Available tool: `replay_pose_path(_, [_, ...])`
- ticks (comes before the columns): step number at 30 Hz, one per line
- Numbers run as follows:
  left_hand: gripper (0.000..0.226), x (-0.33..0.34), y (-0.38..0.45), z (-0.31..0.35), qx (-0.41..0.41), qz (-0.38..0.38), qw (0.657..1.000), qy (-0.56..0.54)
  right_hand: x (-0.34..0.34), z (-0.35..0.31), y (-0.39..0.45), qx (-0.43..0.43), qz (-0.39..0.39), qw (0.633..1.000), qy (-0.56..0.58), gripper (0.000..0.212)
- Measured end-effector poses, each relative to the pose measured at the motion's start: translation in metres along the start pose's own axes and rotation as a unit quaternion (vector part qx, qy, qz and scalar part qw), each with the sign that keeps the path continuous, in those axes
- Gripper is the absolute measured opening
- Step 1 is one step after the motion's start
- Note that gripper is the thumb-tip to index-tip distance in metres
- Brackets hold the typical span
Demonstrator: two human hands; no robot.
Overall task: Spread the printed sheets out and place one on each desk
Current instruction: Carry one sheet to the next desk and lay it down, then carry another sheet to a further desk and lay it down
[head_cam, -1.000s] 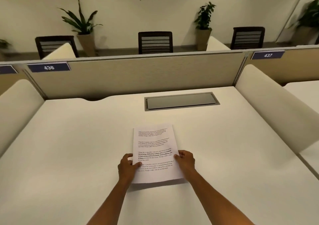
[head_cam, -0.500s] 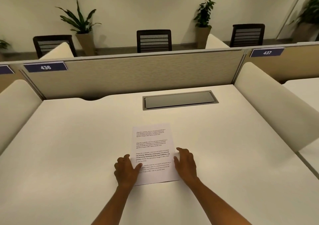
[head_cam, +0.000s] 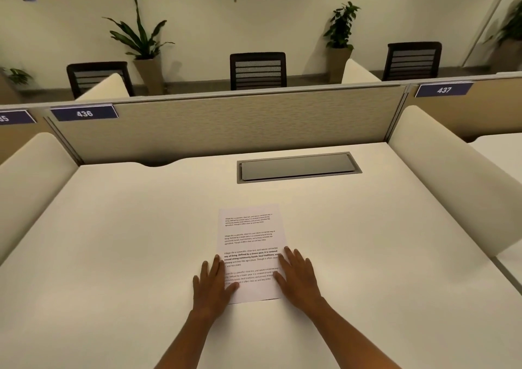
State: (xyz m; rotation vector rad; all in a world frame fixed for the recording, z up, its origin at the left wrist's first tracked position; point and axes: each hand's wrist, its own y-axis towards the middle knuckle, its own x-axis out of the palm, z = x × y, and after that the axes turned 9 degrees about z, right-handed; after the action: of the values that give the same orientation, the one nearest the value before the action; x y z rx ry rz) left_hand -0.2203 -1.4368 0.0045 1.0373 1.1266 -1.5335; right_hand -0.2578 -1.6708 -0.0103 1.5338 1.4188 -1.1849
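Note:
A white printed sheet [head_cam: 250,244] with several paragraphs of black text lies flat on the cream desk [head_cam: 113,241], near its middle. My left hand [head_cam: 213,284] rests flat, palm down, on the sheet's lower left edge, thumb over the paper. My right hand [head_cam: 298,278] lies flat on the lower right edge, fingers spread. Neither hand grips the paper. I see only one sheet.
A grey cable hatch [head_cam: 296,167] is set into the desk behind the sheet. A beige partition [head_cam: 226,125] with labels 436 [head_cam: 84,113] and 437 [head_cam: 443,89] closes the back. Cream side dividers stand left [head_cam: 31,176] and right [head_cam: 440,170]. Another desk [head_cam: 500,148] lies at right. Chairs and potted plants stand beyond.
One second ago both hands held the sheet by its sides, slightly raised. It now lies flat on the desk and both hands have opened, palms pressing down on its lower edges.

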Motion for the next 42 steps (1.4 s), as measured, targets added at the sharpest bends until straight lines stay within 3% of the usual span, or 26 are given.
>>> replay_pose_path(8, [0.076,-0.007,-0.007,0.008,0.001,0.069,0.996,-0.048,-0.013,0.005,0.003,0.005,0.076,0.996,0.034,0.065])
replay_pose_path(13, [0.114,-0.014,-0.031,0.008,-0.003,0.124,0.992,-0.032,-0.021,0.002,0.009,-0.019,0.118,0.993,0.012,0.071])
replay_pose_path(18, [0.097,-0.020,-0.060,-0.011,-0.043,0.133,0.990,-0.021,-0.016,-0.025,0.017,-0.057,0.123,0.991,0.017,0.075])
replay_pose_path(21, [0.076,-0.024,-0.077,-0.036,-0.075,0.141,0.987,-0.001,-0.006,-0.057,0.016,-0.085,0.110,0.990,0.021,0.076])
replay_pose_path(27, [0.092,-0.039,-0.118,-0.098,-0.127,0.169,0.977,-0.013,0.017,-0.139,-0.007,-0.163,0.080,0.983,0.007,0.079])
replay_pose_path(38, [0.093,-0.067,-0.218,-0.278,-0.207,0.203,0.957,0.006,0.063,-0.330,-0.074,-0.256,0.082,0.963,-0.017,0.078])
replay_pose_path(42, [0.079,-0.075,-0.263,-0.360,-0.251,0.209,0.945,0.008,0.092,-0.412,-0.107,-0.284,0.072,0.956,-0.006,0.079])
